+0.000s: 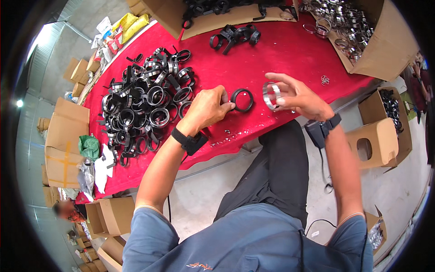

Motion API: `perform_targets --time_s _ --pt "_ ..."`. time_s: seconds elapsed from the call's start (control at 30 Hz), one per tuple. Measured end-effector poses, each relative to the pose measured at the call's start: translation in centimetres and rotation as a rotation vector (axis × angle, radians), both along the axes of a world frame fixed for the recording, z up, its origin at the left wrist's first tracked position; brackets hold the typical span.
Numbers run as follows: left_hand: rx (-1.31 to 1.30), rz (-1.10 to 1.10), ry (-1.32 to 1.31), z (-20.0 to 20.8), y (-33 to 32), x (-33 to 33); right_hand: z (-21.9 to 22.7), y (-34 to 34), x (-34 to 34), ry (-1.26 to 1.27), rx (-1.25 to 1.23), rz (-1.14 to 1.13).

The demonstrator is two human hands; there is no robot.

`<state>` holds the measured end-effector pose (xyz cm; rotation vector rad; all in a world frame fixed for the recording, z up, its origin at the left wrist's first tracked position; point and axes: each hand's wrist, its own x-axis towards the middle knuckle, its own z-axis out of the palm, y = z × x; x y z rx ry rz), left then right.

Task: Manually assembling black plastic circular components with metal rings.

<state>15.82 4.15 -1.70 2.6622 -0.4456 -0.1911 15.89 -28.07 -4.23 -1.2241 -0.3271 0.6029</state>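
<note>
Black, the ring (244,110) over red cloth (285,52) is pinched at its edge by the left hand (207,108); the loosely curled right hand (299,95) holds a separate steel band (266,97). The heap (158,109) leftward looks already banded; beyond, black rings (229,33) and boxed steel bands (346,20) apparently remain.

Some lower fingers of the left hand (205,109) hidden, upper carton (165,18) cropped by the top edge

Forearms (163,165) extended forward, left hand (207,108) pinching, right hand (300,97) curling its fingers (282,78)
</note>
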Motion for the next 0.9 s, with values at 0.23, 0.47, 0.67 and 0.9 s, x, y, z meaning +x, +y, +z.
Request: perform_targets --time_s 0.23,0.47,0.67,0.9 --pt "-0.026 -0.202 0.165 -0.3 -1.5 -1.9 -3.1 0.4 -7.8 0.064 0.724 0.016" --pt "-0.04 -0.361 -0.016 -1.4 -1.6 -3.2 -2.8 0.9 -11.8 0.027 0.756 -0.039" --pt "0.093 -0.406 0.16 -0.1 -2.0 -2.2 -1.1 0.5 -14.2 -0.067 0.503 -0.141" --pt "0.133 -0.465 0.293 0.1 -2.9 0.1 -1.7 0.0 -16.2 0.022 0.392 -0.273"
